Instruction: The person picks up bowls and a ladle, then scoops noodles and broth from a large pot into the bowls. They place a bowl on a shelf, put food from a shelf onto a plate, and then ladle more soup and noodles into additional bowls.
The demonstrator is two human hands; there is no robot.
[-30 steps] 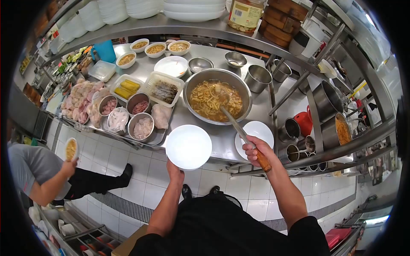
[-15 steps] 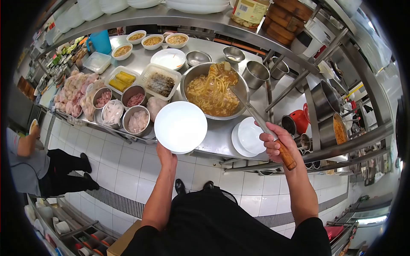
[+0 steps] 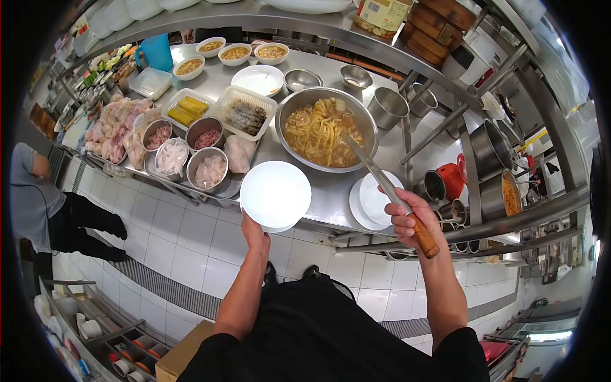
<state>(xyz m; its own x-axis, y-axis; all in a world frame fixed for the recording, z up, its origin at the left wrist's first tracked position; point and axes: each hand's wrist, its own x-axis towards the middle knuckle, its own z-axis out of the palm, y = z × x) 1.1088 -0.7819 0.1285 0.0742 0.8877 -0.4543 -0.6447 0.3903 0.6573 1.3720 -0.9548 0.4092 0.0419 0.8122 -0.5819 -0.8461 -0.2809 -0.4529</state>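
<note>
A white bowl (image 3: 275, 194) rests on my left hand (image 3: 254, 230), which grips it from below over the counter's front edge. My right hand (image 3: 412, 219) is closed round the wooden handle of a metal ladle (image 3: 375, 170). The ladle's far end is in the noodles and brown sauce (image 3: 321, 134), where its head is hidden. These fill a large steel bowl (image 3: 286, 148) on the counter. Stacked white bowls (image 3: 375, 198) stand by the counter edge, between the large bowl and my right hand.
Raw meat (image 3: 118, 127), steel pots (image 3: 207, 170) and a tray of shrimp (image 3: 245, 114) occupy the left of the steel counter (image 3: 318, 63). Filled bowls (image 3: 272, 53) stand behind. Metal shelf posts (image 3: 436, 132) rise at right. Another person (image 3: 51, 204) is at far left.
The noodles lifted at the ladle have dropped lower into the large bowl. The white bowl in my left hand has shifted slightly. At far left, the other person has turned or moved.
</note>
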